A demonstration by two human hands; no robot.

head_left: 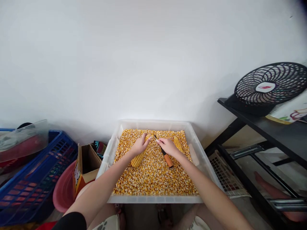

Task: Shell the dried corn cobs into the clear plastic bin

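The left hand [139, 145] is closed around the upper end of a yellow corn cob [137, 159], which slants down toward the person over the loose kernels [153, 175]. The right hand [168, 146] grips a tool with an orange handle [167, 157], its dark tip pointing toward the left hand's fingertips. A second corn cob [177, 143] lies on the kernels just beyond the right hand. All sit inside a translucent plastic tray [203, 159]. Left of the tray stand a cardboard box [86, 166], a pink basin [62, 191] and a blue crate [35, 179]. A black fan [271, 86] rests on the dark desk [283, 134] at right.
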